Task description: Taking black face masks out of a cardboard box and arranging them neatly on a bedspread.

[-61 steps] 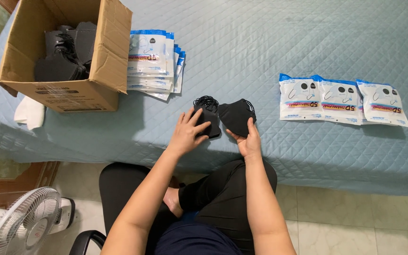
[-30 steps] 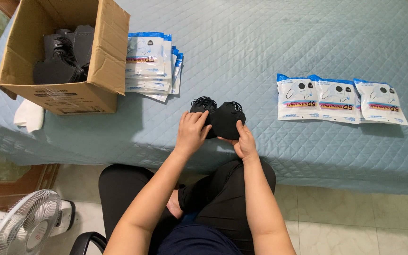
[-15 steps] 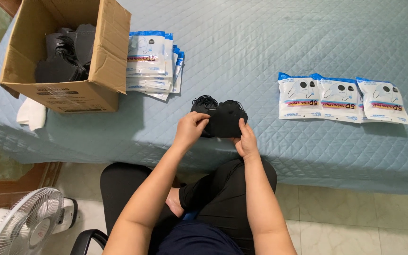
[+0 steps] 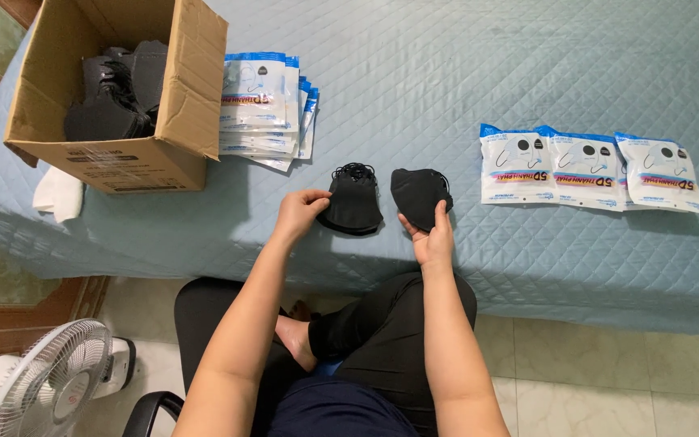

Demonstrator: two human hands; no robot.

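Left hand (image 4: 299, 212) pinched on a stack of black masks (image 4: 353, 202), right hand (image 4: 432, 237) gripping one black mask (image 4: 419, 195).

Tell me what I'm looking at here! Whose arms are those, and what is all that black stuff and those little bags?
Those arms belong to a person sitting on a chair. A camera worn on their head looks down, so you see what they see. In front of them is a bed with a blue-green quilted cover.

The left hand touches a small pile of black masks lying on the cover. The right hand holds one black mask by its lower edge.

At the far left stands an open cardboard box with more black masks inside. Next to it is a stack of empty packets, white and blue. On the right lie three filled packets in a row, side by side.

Down on the floor, at the bottom left, is a white fan.
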